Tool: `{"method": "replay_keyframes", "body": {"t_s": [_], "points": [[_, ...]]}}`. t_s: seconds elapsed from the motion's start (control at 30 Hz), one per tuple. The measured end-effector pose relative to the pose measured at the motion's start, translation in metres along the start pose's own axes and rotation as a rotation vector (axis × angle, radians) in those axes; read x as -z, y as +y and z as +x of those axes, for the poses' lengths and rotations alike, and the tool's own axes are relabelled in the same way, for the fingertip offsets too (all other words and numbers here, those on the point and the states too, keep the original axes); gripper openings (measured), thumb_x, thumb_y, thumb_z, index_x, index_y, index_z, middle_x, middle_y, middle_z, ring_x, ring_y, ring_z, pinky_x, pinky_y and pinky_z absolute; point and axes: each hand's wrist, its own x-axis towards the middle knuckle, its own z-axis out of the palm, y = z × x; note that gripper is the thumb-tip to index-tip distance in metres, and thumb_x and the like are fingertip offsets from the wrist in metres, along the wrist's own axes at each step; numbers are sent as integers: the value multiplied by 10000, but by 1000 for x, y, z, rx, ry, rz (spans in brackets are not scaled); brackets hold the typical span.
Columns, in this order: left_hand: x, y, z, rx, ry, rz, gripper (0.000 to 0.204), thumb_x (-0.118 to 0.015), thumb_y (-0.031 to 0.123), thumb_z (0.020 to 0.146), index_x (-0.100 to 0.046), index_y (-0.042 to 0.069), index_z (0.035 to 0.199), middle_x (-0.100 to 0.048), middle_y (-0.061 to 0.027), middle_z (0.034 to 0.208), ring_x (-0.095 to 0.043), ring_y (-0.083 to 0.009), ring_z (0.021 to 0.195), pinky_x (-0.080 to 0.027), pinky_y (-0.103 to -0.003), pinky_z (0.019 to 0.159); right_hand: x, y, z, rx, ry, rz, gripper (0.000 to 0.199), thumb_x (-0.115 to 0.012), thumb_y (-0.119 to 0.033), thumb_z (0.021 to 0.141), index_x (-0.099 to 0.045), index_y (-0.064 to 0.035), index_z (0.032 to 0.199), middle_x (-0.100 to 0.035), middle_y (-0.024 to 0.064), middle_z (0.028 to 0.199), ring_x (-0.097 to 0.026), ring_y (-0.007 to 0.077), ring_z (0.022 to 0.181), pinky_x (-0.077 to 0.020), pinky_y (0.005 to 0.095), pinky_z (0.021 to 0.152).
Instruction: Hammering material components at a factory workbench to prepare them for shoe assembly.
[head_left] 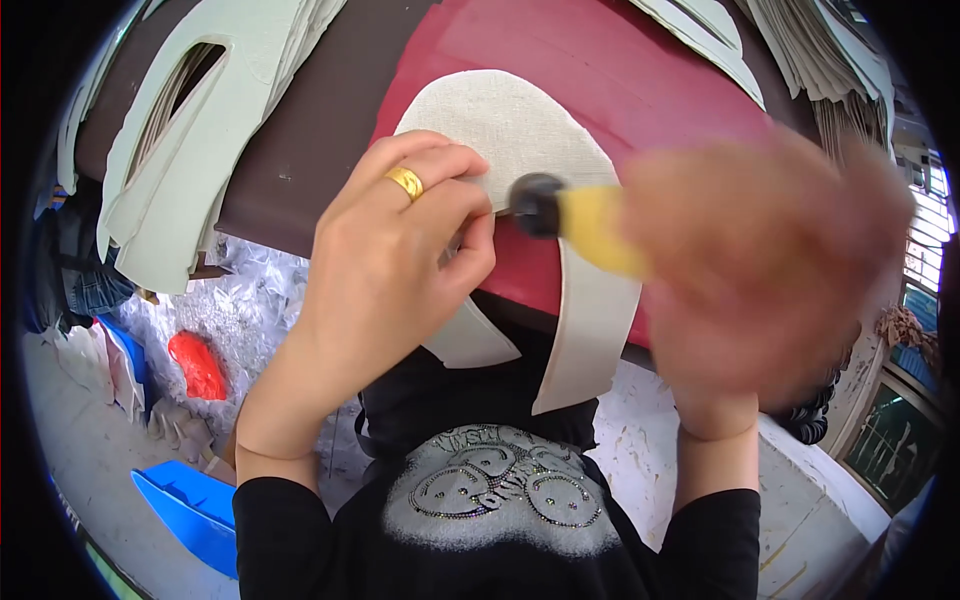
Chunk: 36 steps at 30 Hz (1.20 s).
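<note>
A cream, woven-looking U-shaped piece (505, 115), like a shoe upper, lies on the red surface with its two legs hanging toward me over the near edge. At its inner curve my left hand (385, 235), with a gold ring on one finger, is closed in a pinch on the edge; the fingertips hide what lies between them. Just to the right, my right hand (765, 265) is wrapped round a yellow-handled tool (600, 222) with a round black end. Motion smears hand and tool, so the tool's exact kind is unclear. The black end is close to my left fingertips.
Stacked pale cut pieces (235, 70) lie at the left on the brown table cover (310, 130). More stacks (815, 45) sit at the far right. Below left are clear plastic wrapping (260, 290), a red bag (198, 365) and a blue bin (190, 510).
</note>
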Motion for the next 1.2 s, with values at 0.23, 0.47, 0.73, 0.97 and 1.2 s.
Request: {"method": "replay_keyframes", "body": {"t_s": [0.23,0.47,0.73,0.97,1.2], "points": [[-1,-2,-5,54,-2,-45,147,-668,-66,660,-617,36,753,-653,-47,969,-611,-225,955,-505,-306,797,-9,12,9,92,-57,4,224,-263,-219,1051,-422,-112,934,-354,-21,556,-396,80,454,-416,294,486],[1,0,-13,45,76,32,146,-669,-64,659,-615,34,753,-653,-56,962,-604,-242,973,-501,-321,810,-48,36,10,-223,384,-61,231,-247,-226,1059,-419,-124,944,-368,-19,563,-392,88,467,-406,285,491],[-4,-15,-8,74,121,15,134,-668,-46,672,-614,39,761,-656,-46,971,-602,-233,979,-498,-306,805,-23,29,9,15,244,-425,225,-267,-200,1050,-429,-119,915,-402,-12,607,-393,107,506,-370,274,488],[0,-16,34,-129,-285,-155,122,-676,-54,686,-635,51,731,-681,-11,1002,-610,-210,1047,-507,-302,818,6,-7,-51,-188,434,317,287,-223,-251,1037,-453,-148,900,-389,-59,596,-397,62,505,-389,268,528],[-6,-12,26,-104,-82,-100,115,-659,-37,689,-570,31,663,-676,-40,902,-631,-212,962,-510,-310,762,-11,18,-18,-226,266,-228,282,-246,-278,1050,-446,-145,902,-370,-46,568,-403,76,477,-412,262,537]]}}
